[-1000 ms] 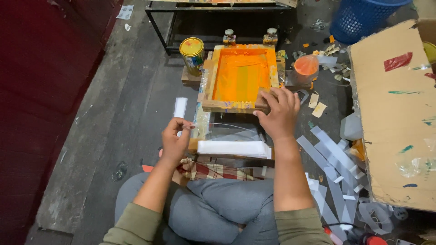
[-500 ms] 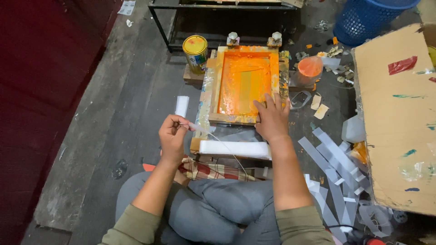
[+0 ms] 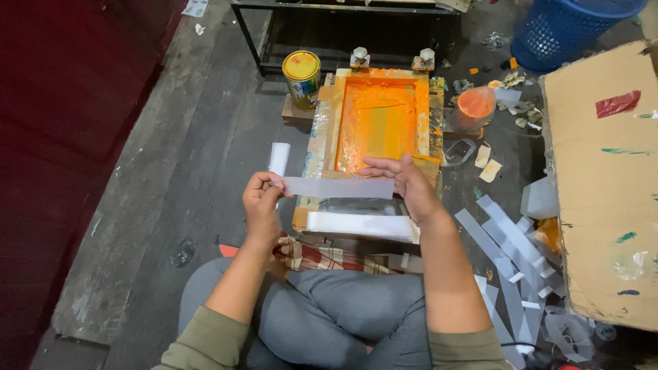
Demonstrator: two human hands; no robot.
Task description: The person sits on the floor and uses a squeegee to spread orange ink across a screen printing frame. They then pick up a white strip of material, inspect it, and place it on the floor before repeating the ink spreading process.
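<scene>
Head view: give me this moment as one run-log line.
left hand: grips strip's left end | right hand: holds right end | pale strip: stretched level over orange screen frame | paint can: beside frame

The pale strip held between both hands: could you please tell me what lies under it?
Under the pale strip, held by the left hand and right hand, lies the near edge of the orange-stained screen frame. Below it, a white roll shows. The frame's edge directly beneath is covered.
</scene>
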